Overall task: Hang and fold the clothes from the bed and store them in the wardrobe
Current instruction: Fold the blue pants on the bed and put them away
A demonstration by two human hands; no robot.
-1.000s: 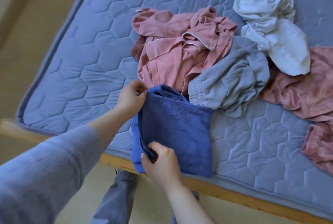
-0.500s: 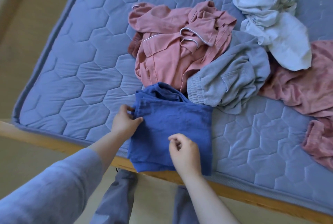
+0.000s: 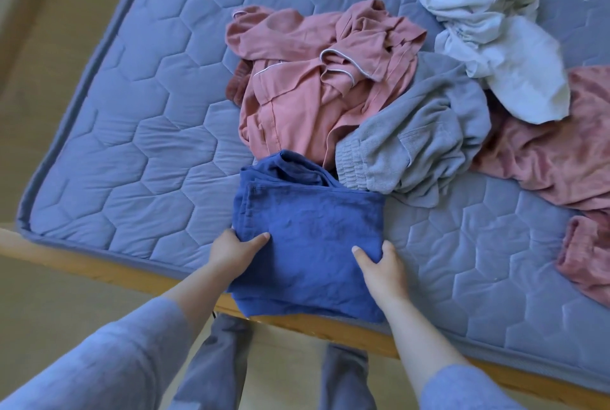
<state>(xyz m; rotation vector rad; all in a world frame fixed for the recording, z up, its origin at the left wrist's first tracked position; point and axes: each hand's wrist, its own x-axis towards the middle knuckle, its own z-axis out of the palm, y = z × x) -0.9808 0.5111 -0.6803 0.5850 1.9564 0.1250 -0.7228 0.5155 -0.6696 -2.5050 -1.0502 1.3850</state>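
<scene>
The folded blue garment (image 3: 307,244) lies at the near edge of the mattress (image 3: 132,145). The left hand (image 3: 231,251) and right hand (image 3: 379,267) pinch its opposite sides, thumbs on top. The cloth is probably light, soft and limp, so it should be supported from underneath or the folds may slump.

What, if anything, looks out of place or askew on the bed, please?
The folded blue garment, held by the left hand and right hand, overhangs the mattress edge, its far end bunched. Behind it the pink top, grey garment and white garment lie crumpled, unfolded.

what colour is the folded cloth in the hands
The folded cloth is deep blue, clearest in the head view.
</scene>
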